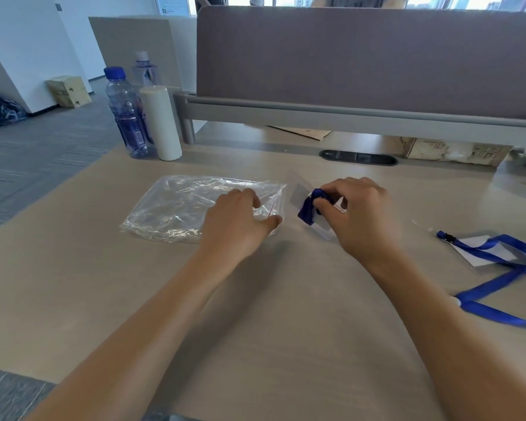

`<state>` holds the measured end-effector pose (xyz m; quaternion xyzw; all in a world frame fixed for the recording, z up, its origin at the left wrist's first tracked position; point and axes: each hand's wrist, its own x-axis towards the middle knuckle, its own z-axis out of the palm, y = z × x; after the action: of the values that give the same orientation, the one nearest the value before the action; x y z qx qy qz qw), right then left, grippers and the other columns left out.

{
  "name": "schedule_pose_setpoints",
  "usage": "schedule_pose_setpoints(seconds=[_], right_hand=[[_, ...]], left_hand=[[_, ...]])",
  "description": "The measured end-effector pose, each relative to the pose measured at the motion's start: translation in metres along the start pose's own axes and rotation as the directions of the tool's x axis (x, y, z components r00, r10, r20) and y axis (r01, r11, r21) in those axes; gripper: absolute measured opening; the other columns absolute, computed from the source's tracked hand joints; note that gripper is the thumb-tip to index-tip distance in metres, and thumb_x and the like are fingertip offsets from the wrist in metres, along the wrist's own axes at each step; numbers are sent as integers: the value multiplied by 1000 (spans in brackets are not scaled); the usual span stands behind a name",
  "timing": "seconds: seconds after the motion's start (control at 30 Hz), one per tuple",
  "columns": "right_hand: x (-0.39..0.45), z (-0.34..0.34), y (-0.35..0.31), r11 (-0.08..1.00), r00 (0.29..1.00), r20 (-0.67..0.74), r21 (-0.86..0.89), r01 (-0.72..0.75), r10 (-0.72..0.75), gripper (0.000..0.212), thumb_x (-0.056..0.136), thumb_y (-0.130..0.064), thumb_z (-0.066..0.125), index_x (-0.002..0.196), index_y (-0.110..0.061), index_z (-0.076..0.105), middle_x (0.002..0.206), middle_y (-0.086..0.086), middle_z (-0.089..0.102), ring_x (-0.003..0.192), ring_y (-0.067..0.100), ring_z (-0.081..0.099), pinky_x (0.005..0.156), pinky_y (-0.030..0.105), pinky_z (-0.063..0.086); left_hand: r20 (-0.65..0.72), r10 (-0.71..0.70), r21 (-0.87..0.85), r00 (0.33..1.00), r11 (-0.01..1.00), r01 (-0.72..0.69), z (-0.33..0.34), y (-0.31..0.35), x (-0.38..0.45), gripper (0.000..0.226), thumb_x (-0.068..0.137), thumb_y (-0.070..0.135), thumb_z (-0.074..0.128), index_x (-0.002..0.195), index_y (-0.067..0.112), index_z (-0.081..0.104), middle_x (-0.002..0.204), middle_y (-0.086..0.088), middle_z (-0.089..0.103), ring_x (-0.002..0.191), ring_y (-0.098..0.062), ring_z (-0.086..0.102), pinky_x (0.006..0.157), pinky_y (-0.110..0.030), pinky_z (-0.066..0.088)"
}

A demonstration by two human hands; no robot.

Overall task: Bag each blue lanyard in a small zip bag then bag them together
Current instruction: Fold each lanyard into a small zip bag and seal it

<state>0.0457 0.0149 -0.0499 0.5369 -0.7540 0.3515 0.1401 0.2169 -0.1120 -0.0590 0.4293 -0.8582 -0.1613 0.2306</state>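
Head view: left hand (237, 221) lies on the right end of the big bag (195, 208), a crumpled clear zip bag flat on the desk (286, 329). Fingers curled at the bag's mouth edge, thumb out to the right along the desk; looks like a pinch on the plastic, but fingertips are partly hidden.

Right hand (359, 214) is just right of the big bag, fingers curled, pinching a bunched lanyard (310, 206), blue, sitting in or against a small bag (322, 229) of clear plastic. Cannot tell if the lanyard is fully inside. The small bag touches the desk under the hand, near but apart from the big bag's mouth.

Second lanyard (498, 284), blue, lies loose and unbagged on the desk at far right, looped, with a black clip and a white card (477, 253) under it.

Back left of desk: blue-capped bottle (125, 113), another bottle (145, 69) behind, white cylinder (161, 123) just beside them. Grey divider (362, 56) across the back; black cable slot (359, 157) in the desk.
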Motion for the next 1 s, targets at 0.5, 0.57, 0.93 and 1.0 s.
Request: schedule_pose_setpoints(seconds=[0.5,0.57,0.93,1.0], right_hand=[[-6,3,4,930,971,-45,301,-210,234,5,91,-20,74,92,-24,77,83,-14,73,63,-5,56,61,8,37],[-9,4,0,874,947,-14,389,-291,321,6,90,-20,75,89,-26,77,80,-13,74,59,-4,56,60,9,37],[-12,8,-1,579,801,190,599,-552,567,4,89,-22,77,89,-18,78,63,-11,70,51,-1,55,54,20,43],[-13,9,-2,531,777,217,620,-577,591,6,89,-18,76,87,-13,76,61,-8,68,44,0,47,51,22,38]], left_hand=[[-105,-42,-44,994,998,37,21,7,24,11,89,27,62,90,23,73,85,4,72,93,-25,61,83,-38,49],[-122,-60,-134,991,990,43,23,5,21,11,90,30,64,87,23,72,80,4,72,88,-23,63,76,-36,51],[-94,-13,-380,996,925,-24,21,7,5,14,91,27,66,78,25,67,57,11,70,47,-6,62,63,-34,58],[-89,24,-404,996,913,-58,19,11,1,13,93,22,67,80,21,68,57,9,70,42,-4,59,59,-29,54]])
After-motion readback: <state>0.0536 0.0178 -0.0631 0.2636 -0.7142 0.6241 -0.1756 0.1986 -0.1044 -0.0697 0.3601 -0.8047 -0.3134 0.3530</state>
